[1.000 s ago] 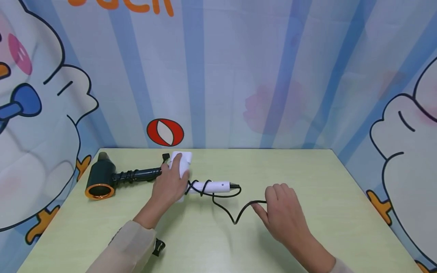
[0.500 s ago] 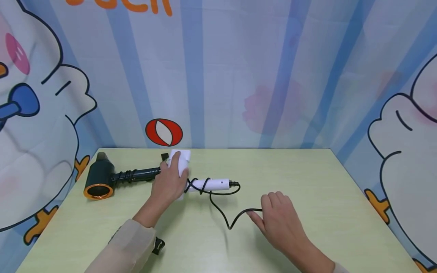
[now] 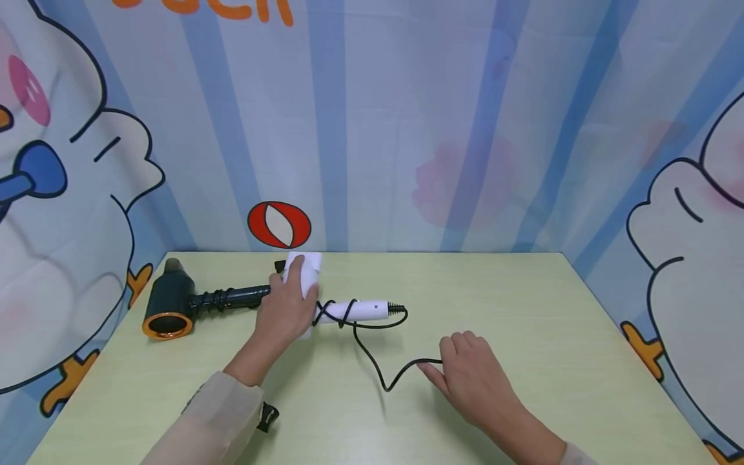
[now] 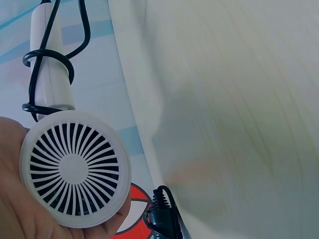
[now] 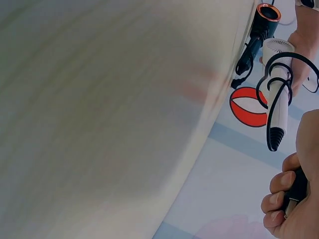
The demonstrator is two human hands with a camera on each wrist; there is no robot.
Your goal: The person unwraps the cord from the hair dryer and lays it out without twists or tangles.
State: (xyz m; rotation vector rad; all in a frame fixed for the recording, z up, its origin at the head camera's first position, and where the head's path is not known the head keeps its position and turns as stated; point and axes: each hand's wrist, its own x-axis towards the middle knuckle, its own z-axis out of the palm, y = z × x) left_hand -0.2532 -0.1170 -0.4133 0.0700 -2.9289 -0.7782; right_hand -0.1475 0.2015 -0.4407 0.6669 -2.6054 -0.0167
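A white hair dryer (image 3: 369, 310) has a black cord looped around its handle. My left hand (image 3: 285, 311) grips its head from above. In the left wrist view, the round slatted vent (image 4: 74, 169) lies against my left palm. My right hand (image 3: 473, 378) holds the far end of the black cord (image 3: 372, 361). In the right wrist view, my right fingers curl around the black plug (image 5: 299, 186), with some metal showing at its end. Between my hands the cord sags in a V shape. The dryer's head is partly covered by my left hand.
A dark hair dryer (image 3: 170, 300) with orange trim lies at the table's left, its cord wound around its handle. Its grip end is hidden behind my left hand. A small black object (image 3: 268, 417) shows beside my left sleeve. A patterned curtain (image 3: 372, 129) stands behind the table (image 3: 558, 303).
My right hand has come slightly left and nearer to me with the cord. The white hair dryer has shifted a little up and left in the head view, still in my left hand.
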